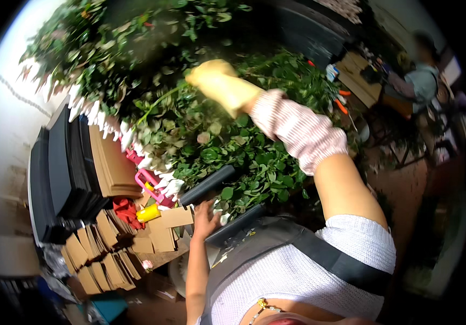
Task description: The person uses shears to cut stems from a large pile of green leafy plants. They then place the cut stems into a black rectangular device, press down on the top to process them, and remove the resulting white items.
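My right hand [216, 83], in a yellow glove with a striped sleeve cover above it, is closed on the green stem [160, 101] of a flower whose head is wrapped in white. The stem slants down to the left, over a large heap of leafy cut stems [208, 126]. Bare, my left hand [207, 219] is near the front edge of the heap, between two dark ribbed pads [208, 185]. A white-wrapped flower head [225, 219] lies beside its fingers; whether it is held cannot be told.
Stacked black sheets [60, 162] and brown cardboard [113, 162] stand at the left. Small cardboard pieces [103, 268], a yellow roll [148, 213], red cloth [126, 213] and a pink frame [152, 189] are nearer. Orange-handled shears [341, 106] lie right. A co-worker [419, 85] sits at the far right.
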`<act>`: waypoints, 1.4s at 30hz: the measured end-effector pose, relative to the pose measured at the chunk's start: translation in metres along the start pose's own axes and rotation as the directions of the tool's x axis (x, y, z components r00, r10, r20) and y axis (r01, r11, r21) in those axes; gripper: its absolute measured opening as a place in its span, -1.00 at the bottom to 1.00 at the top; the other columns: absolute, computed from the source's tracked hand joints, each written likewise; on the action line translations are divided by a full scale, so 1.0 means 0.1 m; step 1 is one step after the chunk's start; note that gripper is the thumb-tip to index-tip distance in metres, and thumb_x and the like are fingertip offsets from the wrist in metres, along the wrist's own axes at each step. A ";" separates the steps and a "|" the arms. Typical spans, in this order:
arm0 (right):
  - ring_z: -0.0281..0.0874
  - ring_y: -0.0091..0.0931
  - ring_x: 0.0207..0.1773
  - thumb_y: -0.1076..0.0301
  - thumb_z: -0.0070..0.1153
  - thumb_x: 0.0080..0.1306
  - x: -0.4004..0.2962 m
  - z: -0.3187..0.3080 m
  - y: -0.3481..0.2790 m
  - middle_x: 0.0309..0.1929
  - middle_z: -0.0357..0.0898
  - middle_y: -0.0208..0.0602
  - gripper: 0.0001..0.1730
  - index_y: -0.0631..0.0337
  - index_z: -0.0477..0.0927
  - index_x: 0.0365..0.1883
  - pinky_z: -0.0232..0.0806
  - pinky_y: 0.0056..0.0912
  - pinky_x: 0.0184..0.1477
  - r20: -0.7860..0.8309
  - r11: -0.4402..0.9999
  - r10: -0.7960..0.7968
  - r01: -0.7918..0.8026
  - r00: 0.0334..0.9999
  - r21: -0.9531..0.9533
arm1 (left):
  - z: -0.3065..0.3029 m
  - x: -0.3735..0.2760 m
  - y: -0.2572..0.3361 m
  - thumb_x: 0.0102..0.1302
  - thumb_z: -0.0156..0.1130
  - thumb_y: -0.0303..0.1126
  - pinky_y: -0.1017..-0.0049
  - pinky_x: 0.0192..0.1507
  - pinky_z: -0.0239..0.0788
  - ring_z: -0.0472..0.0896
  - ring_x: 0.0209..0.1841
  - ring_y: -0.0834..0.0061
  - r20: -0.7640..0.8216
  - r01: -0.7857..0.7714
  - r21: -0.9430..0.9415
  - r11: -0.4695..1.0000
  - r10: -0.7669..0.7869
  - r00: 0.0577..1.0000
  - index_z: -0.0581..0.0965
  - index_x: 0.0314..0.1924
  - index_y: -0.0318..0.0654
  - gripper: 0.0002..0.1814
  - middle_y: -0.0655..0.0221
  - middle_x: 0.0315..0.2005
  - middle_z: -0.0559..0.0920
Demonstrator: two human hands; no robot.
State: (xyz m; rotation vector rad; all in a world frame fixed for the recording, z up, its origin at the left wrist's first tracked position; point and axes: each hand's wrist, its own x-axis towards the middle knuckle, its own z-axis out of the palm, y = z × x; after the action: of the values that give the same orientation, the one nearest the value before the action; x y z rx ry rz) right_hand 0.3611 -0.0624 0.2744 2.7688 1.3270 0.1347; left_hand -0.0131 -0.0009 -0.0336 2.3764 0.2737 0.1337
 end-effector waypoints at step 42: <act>0.74 -0.22 -0.14 0.24 0.26 0.34 -2.08 1.52 0.10 -0.16 0.76 -0.29 -0.65 0.00 0.70 0.09 0.57 -0.10 -0.12 -0.093 0.927 -0.045 0.076 0.995 0.366 | 0.25 -0.04 -0.18 0.38 0.38 -0.27 0.11 0.38 0.21 0.37 0.29 -0.14 -0.163 0.240 -0.241 0.940 -0.283 0.945 0.51 0.29 -0.17 -0.49 -0.10 0.22 0.38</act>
State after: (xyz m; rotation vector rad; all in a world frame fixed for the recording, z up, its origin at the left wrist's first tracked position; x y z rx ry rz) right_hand 0.2555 -0.2349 0.1141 3.0497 1.6074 -0.0061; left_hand -0.0157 -0.0055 -0.0641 2.0872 0.6349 0.2580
